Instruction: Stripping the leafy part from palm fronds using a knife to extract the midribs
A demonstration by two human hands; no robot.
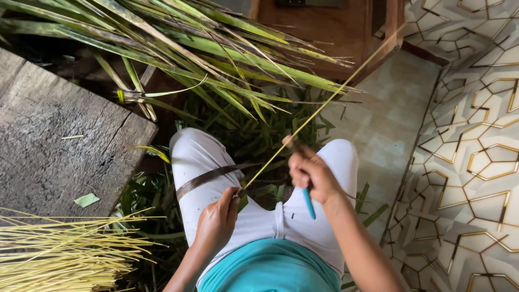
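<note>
I sit in white trousers with green leaf scraps between my legs. My left hand [218, 219] pinches the lower end of a long, thin yellow-green leaf midrib [324, 105], which slants up to the right toward the wooden furniture. My right hand [312, 176] is closed around a small knife [308, 204] with a blue handle. Its upper end pokes out above the fist, right beside the midrib. A brown, dried leaf strip [208, 177] lies across my left thigh.
A heap of long green palm fronds [216, 54] fills the top left. A bundle of stripped yellow midribs [54, 254] lies at the bottom left beside a weathered wooden plank [54, 135]. Brown wooden furniture [324, 27] stands ahead, with patterned tiles [476, 135] on the right.
</note>
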